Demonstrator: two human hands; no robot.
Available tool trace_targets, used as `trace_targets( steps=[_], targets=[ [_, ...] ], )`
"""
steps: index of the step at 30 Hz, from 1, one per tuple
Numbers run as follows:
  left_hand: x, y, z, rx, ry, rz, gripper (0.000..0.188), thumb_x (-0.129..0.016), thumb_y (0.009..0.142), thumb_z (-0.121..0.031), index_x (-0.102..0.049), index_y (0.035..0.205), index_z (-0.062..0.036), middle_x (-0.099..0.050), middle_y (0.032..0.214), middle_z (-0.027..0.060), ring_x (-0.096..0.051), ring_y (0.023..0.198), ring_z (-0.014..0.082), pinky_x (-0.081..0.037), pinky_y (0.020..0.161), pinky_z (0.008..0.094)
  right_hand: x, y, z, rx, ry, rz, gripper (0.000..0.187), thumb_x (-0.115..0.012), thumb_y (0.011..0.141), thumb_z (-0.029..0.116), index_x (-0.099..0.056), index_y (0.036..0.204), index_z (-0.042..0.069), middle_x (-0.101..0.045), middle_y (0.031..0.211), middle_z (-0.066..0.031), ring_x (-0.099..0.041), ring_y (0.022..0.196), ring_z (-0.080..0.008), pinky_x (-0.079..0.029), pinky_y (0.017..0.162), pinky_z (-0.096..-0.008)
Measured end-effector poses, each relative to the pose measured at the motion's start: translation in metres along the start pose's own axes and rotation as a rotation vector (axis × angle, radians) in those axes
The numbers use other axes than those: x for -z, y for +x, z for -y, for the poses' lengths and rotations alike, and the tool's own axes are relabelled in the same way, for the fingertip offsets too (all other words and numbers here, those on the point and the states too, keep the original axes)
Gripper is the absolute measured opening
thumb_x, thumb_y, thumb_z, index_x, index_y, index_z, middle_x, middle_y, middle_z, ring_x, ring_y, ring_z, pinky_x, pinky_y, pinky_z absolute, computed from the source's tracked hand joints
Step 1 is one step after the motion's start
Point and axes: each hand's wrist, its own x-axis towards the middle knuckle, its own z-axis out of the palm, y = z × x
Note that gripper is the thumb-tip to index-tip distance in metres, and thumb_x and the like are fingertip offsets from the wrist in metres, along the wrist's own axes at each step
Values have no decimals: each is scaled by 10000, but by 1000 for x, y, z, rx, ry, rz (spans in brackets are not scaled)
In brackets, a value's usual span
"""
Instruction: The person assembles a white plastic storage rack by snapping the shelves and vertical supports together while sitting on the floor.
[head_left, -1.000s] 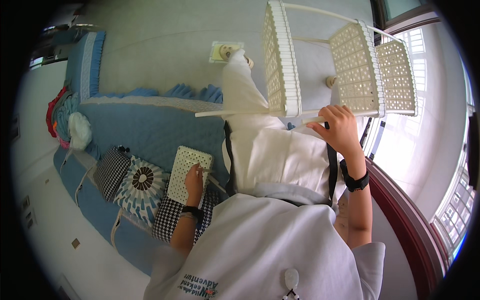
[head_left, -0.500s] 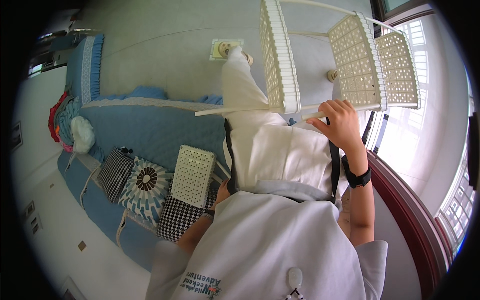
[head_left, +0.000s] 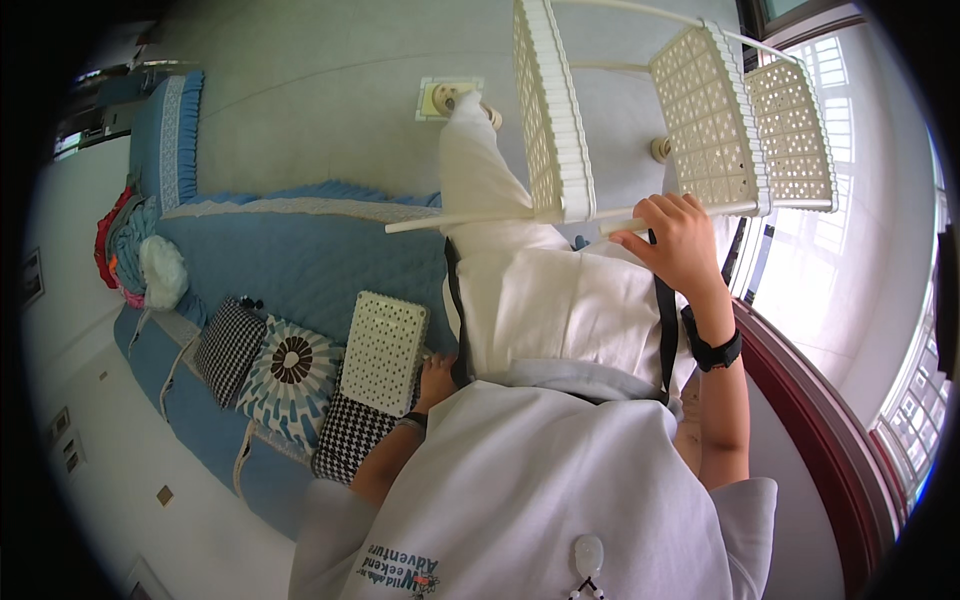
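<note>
A white plastic rack, with openwork shelf trays (head_left: 708, 120) joined by thin tubes, lies on its side and reaches from my lap out over the floor. My right hand (head_left: 672, 238), with a black watch at the wrist, is closed around one of its lower tubes (head_left: 625, 227) above my right thigh. Another tube (head_left: 415, 226) sticks out to the left over my leg. Low at my left hip, my left hand (head_left: 437, 380) is beside a loose white perforated tray (head_left: 385, 350) resting on the cushions. Its fingers are partly hidden, so I cannot tell whether it grips anything.
I sit on a blue-covered sofa (head_left: 300, 255). Along it lie a patterned cushion (head_left: 290, 368), houndstooth cushions (head_left: 228, 342) and a heap of clothes (head_left: 135, 240). A red-framed window ledge (head_left: 800, 395) runs close on my right. My foot rests by a pale floor square (head_left: 425, 100).
My left hand has come further into view beside the loose tray, and the thin white tubes seen there before no longer show. The rack has shifted slightly left; my right hand keeps its grip.
</note>
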Motion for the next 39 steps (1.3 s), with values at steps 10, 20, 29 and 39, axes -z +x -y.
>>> trace_targets(
  steps=[10, 20, 29, 39],
  targets=[
    [-3, 8, 8, 119, -33, 160, 337, -481, 806, -87, -508, 1133, -7, -517, 1103, 224, -509, 1012, 371, -419, 870, 426, 0, -3, 7, -4, -5, -9, 401, -717, 684, 405, -500, 652, 70, -486, 578, -38, -483, 565, -221, -374, 568, -327],
    [210, 81, -114, -366, -176, -1094, 304, -527, 796, 1, -497, 1098, -22, -480, 1166, 147, -432, 1164, 331, -345, 972, 466, -1, -2, 18, -55, -17, -155, 313, -717, 717, 341, -578, 782, 67, -497, 724, -44, -467, 739, -225, -344, 813, -369],
    [226, 140, -145, -332, 32, -485, 293, -572, 839, -178, -493, 1089, -48, -512, 1148, 99, -450, 1121, 268, -265, 1005, 474, 13, 8, 11, -104, 243, -111, 286, -690, 749, 343, -611, 698, 72, -499, 596, -20, -454, 636, -175, -307, 764, -317],
    [282, 123, -163, -193, 90, -366, 183, -575, 845, -193, -498, 862, -28, -598, 711, 178, -589, 662, 348, -464, 590, 424, 19, 51, 8, -91, 439, -213, 278, -591, 811, 286, -587, 631, 74, -519, 563, -7, -452, 616, -167, -288, 760, -315]
  ],
)
